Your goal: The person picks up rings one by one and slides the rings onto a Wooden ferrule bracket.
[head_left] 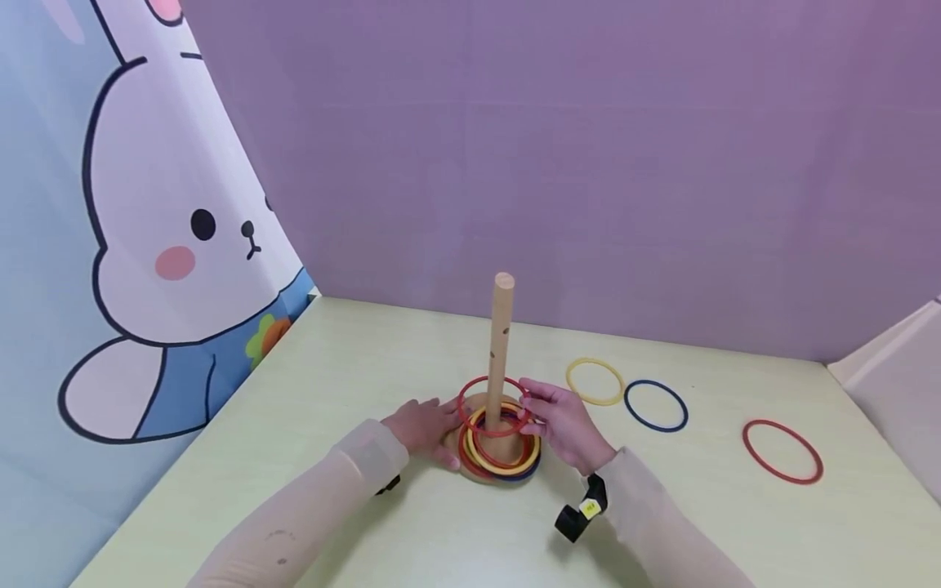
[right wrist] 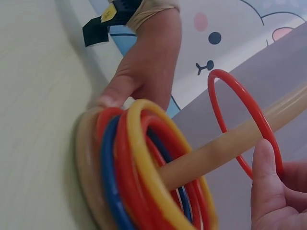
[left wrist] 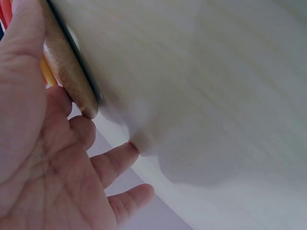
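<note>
A wooden peg (head_left: 500, 351) stands upright on a round wooden base (right wrist: 86, 153). Several red, blue and yellow rings lie stacked around its foot, with a yellow ring (right wrist: 137, 139) on top. My right hand (head_left: 564, 420) pinches a red ring (right wrist: 253, 110) between thumb and fingers. That ring encircles the peg above the stack, as the right wrist view shows. My left hand (head_left: 422, 429) holds the base at its left edge, thumb toward the near side and fingertips along the rim; its last two fingers stretch free in the left wrist view.
On the table (head_left: 331, 359), right of the stand, lie a yellow ring (head_left: 620, 384), a blue ring (head_left: 687, 416) and a red ring (head_left: 781, 476). A purple cloth wall (head_left: 625, 204) rises behind the table. A cartoon-printed cloth (head_left: 147, 278) hangs at the left.
</note>
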Tool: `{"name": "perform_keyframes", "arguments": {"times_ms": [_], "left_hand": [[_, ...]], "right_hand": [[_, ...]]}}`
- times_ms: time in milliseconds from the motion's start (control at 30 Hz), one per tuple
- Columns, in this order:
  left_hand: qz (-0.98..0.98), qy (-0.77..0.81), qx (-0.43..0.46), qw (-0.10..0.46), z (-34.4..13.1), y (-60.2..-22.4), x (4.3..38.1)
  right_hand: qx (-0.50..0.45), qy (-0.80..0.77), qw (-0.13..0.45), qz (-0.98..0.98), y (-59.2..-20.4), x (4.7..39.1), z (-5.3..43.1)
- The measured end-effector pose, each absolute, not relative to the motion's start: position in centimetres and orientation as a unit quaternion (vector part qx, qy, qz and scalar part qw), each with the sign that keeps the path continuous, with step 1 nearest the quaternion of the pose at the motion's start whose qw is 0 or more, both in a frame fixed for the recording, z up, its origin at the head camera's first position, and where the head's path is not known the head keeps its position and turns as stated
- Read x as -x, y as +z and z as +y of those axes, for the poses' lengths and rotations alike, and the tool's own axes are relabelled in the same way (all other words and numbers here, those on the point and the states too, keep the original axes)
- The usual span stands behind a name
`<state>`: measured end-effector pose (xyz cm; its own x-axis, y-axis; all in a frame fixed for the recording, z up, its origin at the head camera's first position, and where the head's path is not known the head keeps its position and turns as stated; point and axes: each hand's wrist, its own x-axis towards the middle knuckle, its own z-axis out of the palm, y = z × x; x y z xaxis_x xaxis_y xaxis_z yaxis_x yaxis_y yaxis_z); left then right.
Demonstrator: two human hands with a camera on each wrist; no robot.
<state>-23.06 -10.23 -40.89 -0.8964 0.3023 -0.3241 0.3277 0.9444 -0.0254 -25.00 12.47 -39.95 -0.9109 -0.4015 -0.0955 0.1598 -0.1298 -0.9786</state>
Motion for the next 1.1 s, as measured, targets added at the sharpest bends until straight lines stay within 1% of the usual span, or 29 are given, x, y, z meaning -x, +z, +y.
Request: {"name": "perform_keyframes", "arguments": {"times_ms": [467, 700, 1100], "left_hand": [[0.975, -0.022, -0.156, 0.158, -10.1, -40.6, 23.0], [0.975, -0.017, -0.148, 0.166, -10.1, -40.7, 23.0], [0.974, -0.026, -0.159, 0.162, -10.0, -40.6, 22.9]], "right_hand": [[0.119, -0.726, 0.218, 0.642, -42.2, 24.8, 13.2], [0.124, -0.715, 0.221, 0.651, -42.3, 24.9, 13.4], [0.165, -0.59, 0.176, 0.77, -41.9, 25.3, 13.9]]}}
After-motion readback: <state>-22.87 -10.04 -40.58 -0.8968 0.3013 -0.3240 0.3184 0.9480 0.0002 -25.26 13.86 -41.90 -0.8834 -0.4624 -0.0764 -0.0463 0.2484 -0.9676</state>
